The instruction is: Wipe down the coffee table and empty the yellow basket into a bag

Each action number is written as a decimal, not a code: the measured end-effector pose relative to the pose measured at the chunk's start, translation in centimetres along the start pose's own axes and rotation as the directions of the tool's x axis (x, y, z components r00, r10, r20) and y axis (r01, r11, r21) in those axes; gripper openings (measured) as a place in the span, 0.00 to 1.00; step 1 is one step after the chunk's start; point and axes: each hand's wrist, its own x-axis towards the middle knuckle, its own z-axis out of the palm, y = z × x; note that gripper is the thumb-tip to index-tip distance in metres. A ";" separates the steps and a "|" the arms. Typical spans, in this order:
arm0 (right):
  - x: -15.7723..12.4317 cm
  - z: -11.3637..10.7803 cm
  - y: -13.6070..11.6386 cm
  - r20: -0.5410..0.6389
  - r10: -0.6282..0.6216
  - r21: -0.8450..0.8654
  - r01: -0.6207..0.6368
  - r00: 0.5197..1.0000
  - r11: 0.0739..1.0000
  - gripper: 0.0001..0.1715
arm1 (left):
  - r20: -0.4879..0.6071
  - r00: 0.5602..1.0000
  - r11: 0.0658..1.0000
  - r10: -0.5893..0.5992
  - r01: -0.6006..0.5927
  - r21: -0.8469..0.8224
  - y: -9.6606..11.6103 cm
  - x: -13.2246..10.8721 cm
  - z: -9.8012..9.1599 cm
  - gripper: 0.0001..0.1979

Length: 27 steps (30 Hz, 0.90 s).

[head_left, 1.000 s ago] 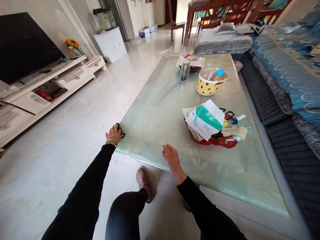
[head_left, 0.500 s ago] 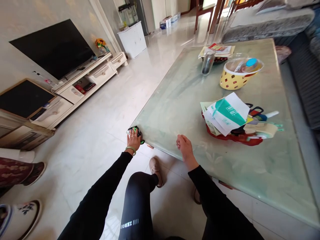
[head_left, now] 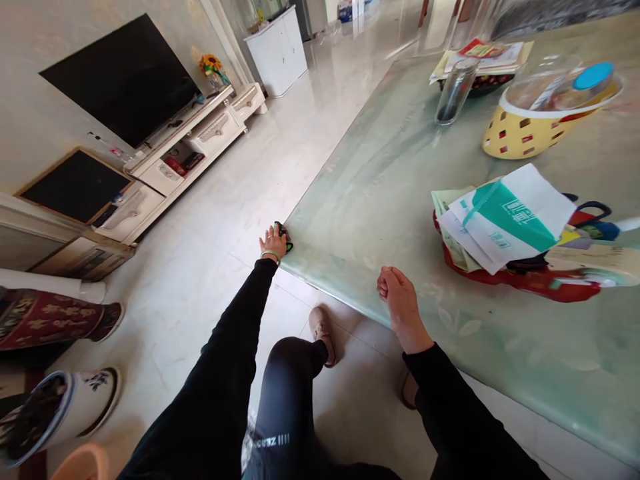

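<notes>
My left hand point(head_left: 273, 241) reaches out to the near left corner of the green glass coffee table point(head_left: 380, 193) and is closed on a small black-and-green object point(head_left: 283, 235) pressed against that corner. My right hand point(head_left: 399, 303) rests on the table's near edge, fingers curled loosely, holding nothing that I can see. Both arms wear black sleeves. A green bangle circles my left wrist.
On the table: a red tray point(head_left: 520, 280) with papers and scissors, a yellow bowl point(head_left: 540, 127), a drinking glass point(head_left: 453, 93), magazines. A TV point(head_left: 125, 80) and white cabinet line the left wall. Ceramic pots point(head_left: 55, 413) stand at lower left.
The view has tilted and shifted left and closer to the table. My left hand stays on the corner object. My right hand stays on the table edge.
</notes>
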 end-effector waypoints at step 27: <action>-0.3 0.9 0.5 0.020 0.006 0.004 -0.006 1.000 1.000 0.31 | -0.054 0.994 0.995 -0.090 0.088 -0.040 -1.9 -3.5 1.5 0.33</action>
